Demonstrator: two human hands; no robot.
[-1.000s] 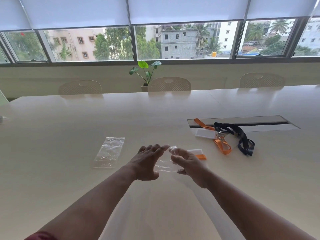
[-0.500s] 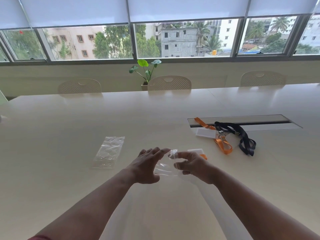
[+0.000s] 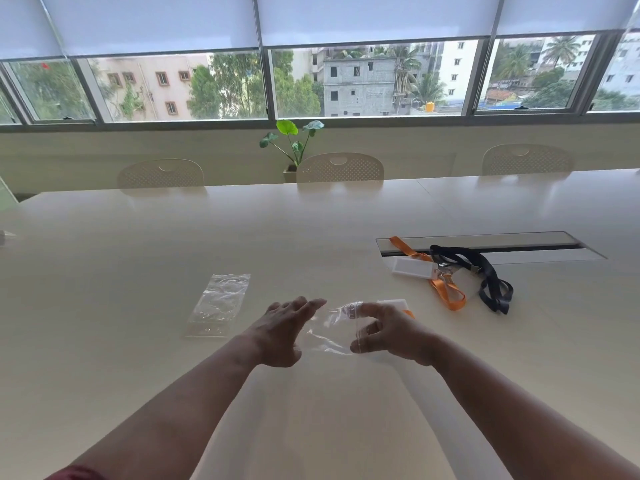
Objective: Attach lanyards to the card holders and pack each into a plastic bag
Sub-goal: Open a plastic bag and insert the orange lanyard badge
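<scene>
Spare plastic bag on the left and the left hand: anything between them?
Nothing: in the head view, only bare table separates the spare plastic bag from the left hand.

Potted plant on sill behind middle chair; cable hatch set in cream table; blinds half-lowered.

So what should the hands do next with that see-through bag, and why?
Probably pull the bag's mouth open. The right hand pinches one end of the clear plastic bag, the left hand touches it with straight fingers, and the white card holder waits just behind, not yet inside.
</scene>
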